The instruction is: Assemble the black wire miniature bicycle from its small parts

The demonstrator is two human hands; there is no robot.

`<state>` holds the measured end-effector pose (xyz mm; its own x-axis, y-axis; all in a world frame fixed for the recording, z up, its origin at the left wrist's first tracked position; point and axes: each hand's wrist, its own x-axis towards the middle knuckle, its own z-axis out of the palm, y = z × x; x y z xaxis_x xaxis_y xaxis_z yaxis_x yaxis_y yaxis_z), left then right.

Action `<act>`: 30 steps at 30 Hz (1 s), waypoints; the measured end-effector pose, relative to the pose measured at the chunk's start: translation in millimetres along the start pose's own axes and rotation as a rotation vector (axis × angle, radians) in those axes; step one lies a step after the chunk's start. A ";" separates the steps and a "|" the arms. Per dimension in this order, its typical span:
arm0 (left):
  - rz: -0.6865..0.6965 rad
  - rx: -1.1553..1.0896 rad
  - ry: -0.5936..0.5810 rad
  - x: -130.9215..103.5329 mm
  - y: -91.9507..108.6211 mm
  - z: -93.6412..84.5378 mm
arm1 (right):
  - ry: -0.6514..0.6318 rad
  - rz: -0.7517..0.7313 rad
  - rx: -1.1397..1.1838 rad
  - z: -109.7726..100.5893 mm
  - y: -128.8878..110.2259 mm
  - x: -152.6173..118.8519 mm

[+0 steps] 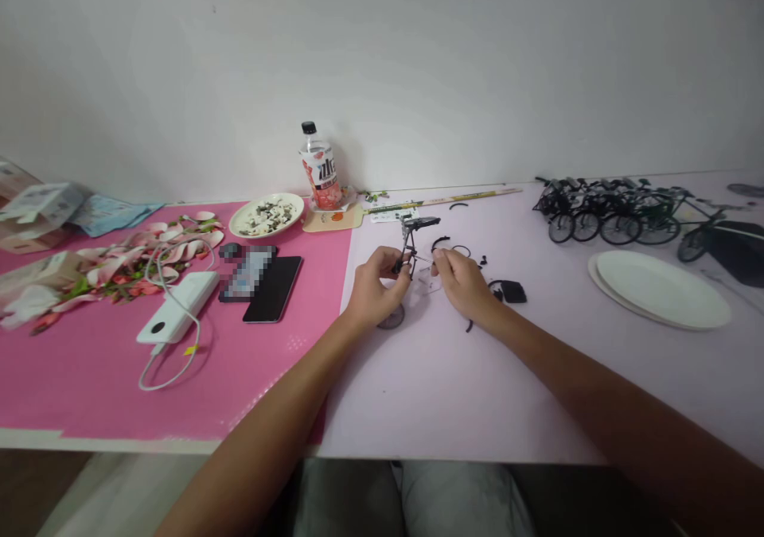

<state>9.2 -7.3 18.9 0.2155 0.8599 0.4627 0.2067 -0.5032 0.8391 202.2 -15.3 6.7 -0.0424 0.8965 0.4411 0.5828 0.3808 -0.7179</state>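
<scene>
My left hand [380, 282] grips a small black model bicycle frame [411, 239], held upright above the pale tabletop. Below that hand lies a small spoked wheel [392, 317]. To the right of the frame, my right hand [459, 278] is closed in a pinch on a thin rod [422, 259] that points at the frame. Whether the rod touches the frame cannot be made out. Around my right hand lie a curved black piece [440, 243], a thin ring [461, 250] and a flat black part [513, 291].
Assembled model bicycles [621, 215] stand at the back right, behind stacked white plates [662, 289]. A bottle [321, 173] and a plate of small bits [267, 216] stand at the back. Phones [273, 289], a white power bank [177, 308] and petals [119, 262] lie left.
</scene>
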 end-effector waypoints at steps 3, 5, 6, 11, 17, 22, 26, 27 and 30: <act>0.003 0.005 -0.002 0.2 0.0 -0.7 | 0.036 -0.024 -0.025 0.6 1.9 0.7; -0.001 0.008 -0.009 0.6 -0.8 -1.1 | 0.044 -0.036 -0.050 1.6 3.3 0.7; -0.005 0.010 -0.013 0.9 -1.3 -1.2 | 0.045 -0.037 -0.059 2.1 3.9 0.6; -0.018 0.000 -0.019 2.0 -2.5 -1.6 | 0.096 -0.051 -0.028 3.9 6.8 0.7; -0.037 0.010 -0.020 2.1 -2.9 -2.2 | 0.107 -0.086 0.066 6.1 10.2 0.8; -0.033 0.000 -0.029 2.1 -5.3 -1.0 | 0.065 -0.118 0.086 3.9 5.1 -0.5; -0.046 -0.017 -0.004 1.8 -2.5 0.1 | 0.027 -0.039 0.092 0.7 0.0 -2.2; -0.048 -0.017 -0.002 1.6 -1.6 0.1 | 0.025 -0.021 0.096 0.5 -0.3 -2.4; -0.046 -0.010 -0.012 1.2 0.4 -0.7 | 0.054 -0.022 0.111 2.1 1.1 -2.7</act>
<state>8.9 -6.4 20.0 0.2173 0.8809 0.4205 0.2070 -0.4626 0.8621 201.2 -16.8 3.6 -0.0090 0.8754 0.4833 0.4885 0.4255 -0.7618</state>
